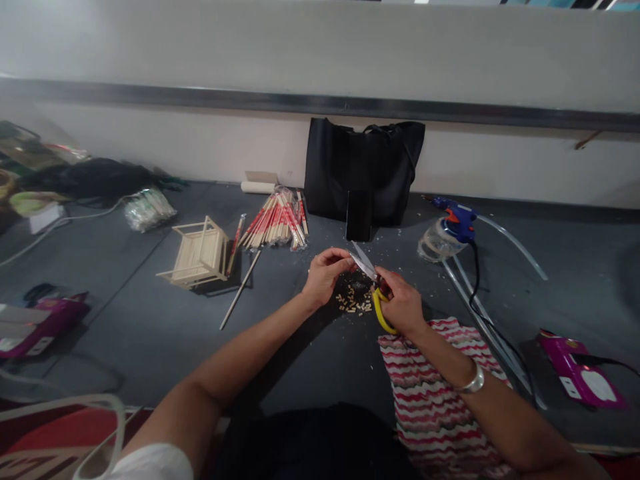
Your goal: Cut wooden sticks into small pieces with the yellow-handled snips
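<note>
My right hand (401, 303) is closed round a pair of scissors (367, 263) with yellow handles, its blades pointing up and to the left. The blades stand somewhat apart. Close by the blade tips, my left hand (325, 275) pinches something too small to make out. Beneath both hands, small pale cut pieces (354, 303) lie scattered on the dark table. To the left sits a small frame built of pale wooden sticks (203, 257), with a single thin stick (240, 291) lying between it and my left arm.
Chopsticks in red-and-clear wrappers (277, 220) lie at the back. A black bag (363, 170) leans on the wall, a phone (359, 215) before it. At right are a blue glue gun (455, 219) on a jar, clear tubes (485, 327), a striped cloth (435, 387) and a purple box (580, 370).
</note>
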The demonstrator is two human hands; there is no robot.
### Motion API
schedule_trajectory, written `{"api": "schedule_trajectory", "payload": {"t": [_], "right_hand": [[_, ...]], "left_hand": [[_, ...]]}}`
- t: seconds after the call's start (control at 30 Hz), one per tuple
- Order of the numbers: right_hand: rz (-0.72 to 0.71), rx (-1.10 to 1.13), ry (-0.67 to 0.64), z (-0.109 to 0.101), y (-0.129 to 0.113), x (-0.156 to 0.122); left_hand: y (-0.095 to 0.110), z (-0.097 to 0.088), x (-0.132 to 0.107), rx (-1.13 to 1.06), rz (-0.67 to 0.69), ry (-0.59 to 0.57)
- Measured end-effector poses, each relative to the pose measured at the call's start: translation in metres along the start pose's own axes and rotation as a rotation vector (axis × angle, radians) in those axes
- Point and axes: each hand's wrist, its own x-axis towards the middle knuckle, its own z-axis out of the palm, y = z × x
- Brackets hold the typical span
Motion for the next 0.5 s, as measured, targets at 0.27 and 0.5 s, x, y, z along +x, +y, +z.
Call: {"api": "schedule_trajectory", "payload": {"t": [0.27, 0.5], "right_hand": [[-0.020, -0.042, -0.046, -0.004, -0.002, -0.001], [-0.012, -0.116, -0.040, -0.005, -0.005, -0.001]], "left_hand": [[0.002, 0.005, -0.007, -0.048, 0.027, 0.012], [0.001, 0.005, -0.011, -0.012, 0.032, 0.015]]}}
